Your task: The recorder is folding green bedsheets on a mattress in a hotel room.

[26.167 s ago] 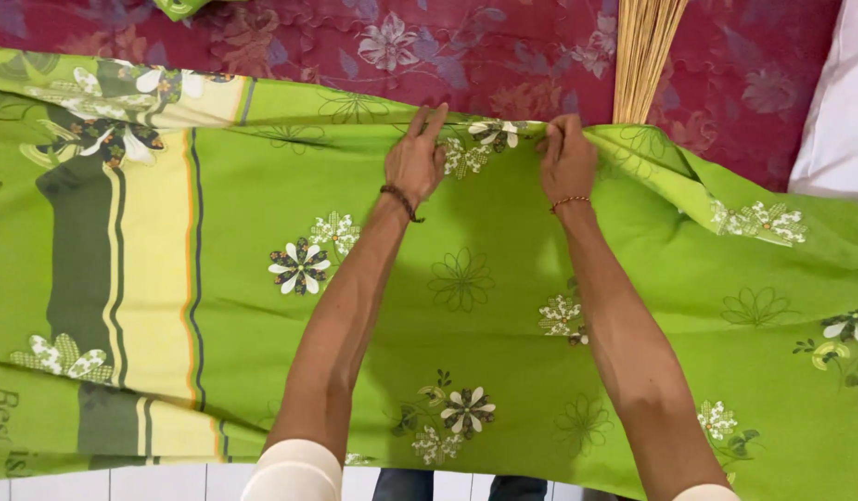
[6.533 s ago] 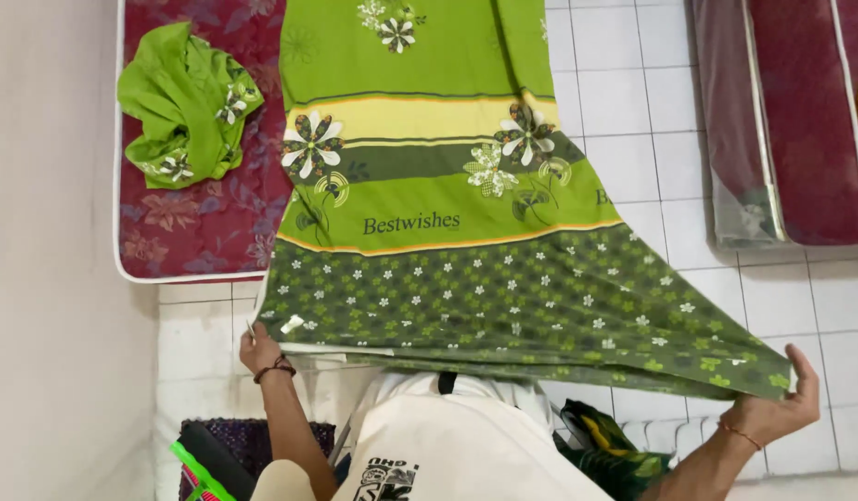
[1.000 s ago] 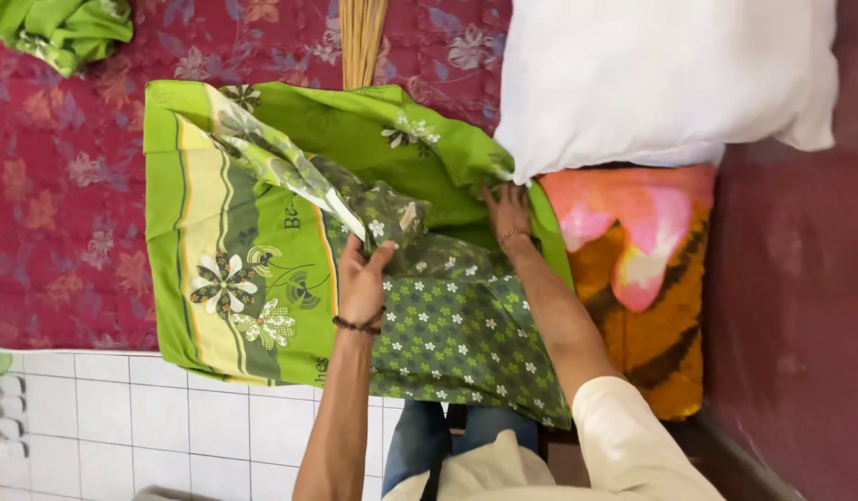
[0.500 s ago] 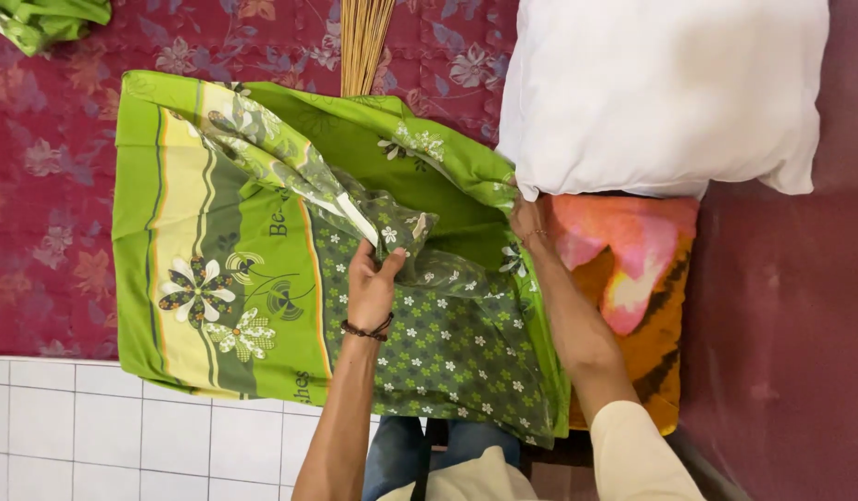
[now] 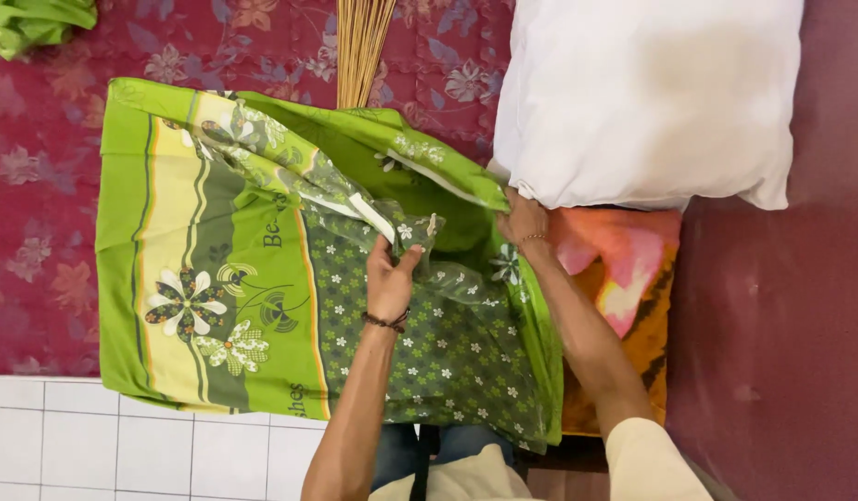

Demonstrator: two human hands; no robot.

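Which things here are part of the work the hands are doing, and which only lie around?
In use:
- green flowered sheet
- left hand
- right hand

Lying about:
- white pillow
- orange pillow
- bundle of sticks
- crumpled green cloth

A maroon floral mattress [image 5: 39, 213] bears the green sheet [image 5: 216, 306] and white pillow [image 5: 652, 93].

In front of me a big white pillow [image 5: 647, 97] lies partly over an orange and pink cushion [image 5: 624, 306]. A bundle of thin straw sticks [image 5: 359, 46], maybe a broom, rests on the maroon flowered mattress [image 5: 39, 186]. A crumpled green cloth [image 5: 30, 20] sits at its far corner. White floor tiles [image 5: 76, 445] show below.
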